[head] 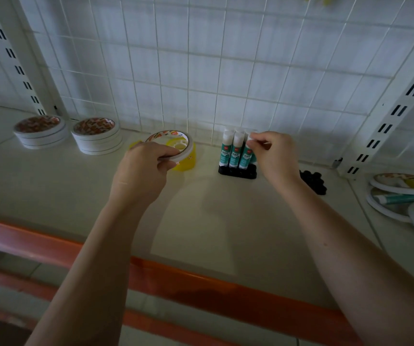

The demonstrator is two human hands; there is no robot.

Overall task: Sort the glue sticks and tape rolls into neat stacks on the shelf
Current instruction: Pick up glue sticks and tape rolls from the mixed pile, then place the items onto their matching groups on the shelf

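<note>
The scene is dim and cool-toned, with the brightest area on the white wire grid [225,58] in the upper half of the frame, while the lower corners fall into deep shadow. Soft shadows of the forearms spread across the shelf [213,221] in the centre, with a paler patch between them. Wide-angle distortion bends the slotted uprights [13,61] at the left and right edges, and the orange shelf edge [201,283] along the bottom looks slightly soft.
</note>
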